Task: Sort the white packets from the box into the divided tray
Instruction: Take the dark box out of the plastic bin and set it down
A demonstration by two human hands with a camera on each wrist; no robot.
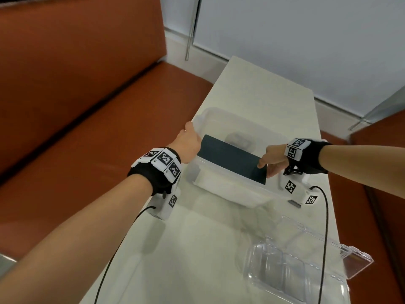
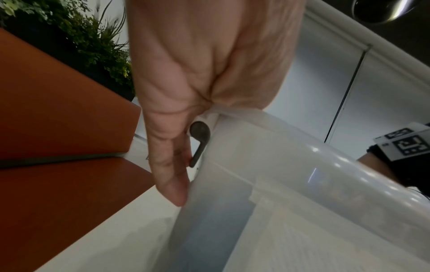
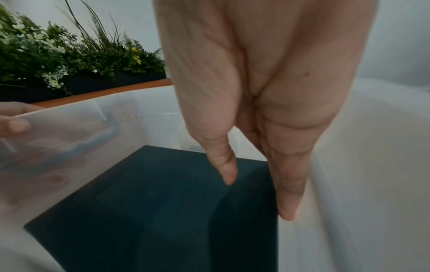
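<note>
A translucent plastic bin [image 1: 230, 190] stands mid-table. A dark teal box [image 1: 228, 156] lies inside it with its top closed; no white packets show. My left hand [image 1: 188, 139] grips the bin's left rim [image 2: 302, 174], thumb [image 2: 172, 174] down the outer wall and fingers over the rim. My right hand [image 1: 266, 167] reaches into the bin and pinches the box's right edge: thumb [image 3: 223, 165] on the top face, fingers [image 3: 286, 193] down between the box [image 3: 151, 211] and the bin wall [image 3: 360, 165]. The clear divided tray [image 1: 295, 270] lies near right, and nothing shows in it.
The narrow white table [image 1: 197, 249] runs away from me, with an orange bench [image 1: 87, 106] along its left and more orange seating to the right. A dark latch [image 2: 199, 139] sits on the bin's left wall. Cables trail from both wrists. Plants [image 3: 58, 55] stand behind the bench.
</note>
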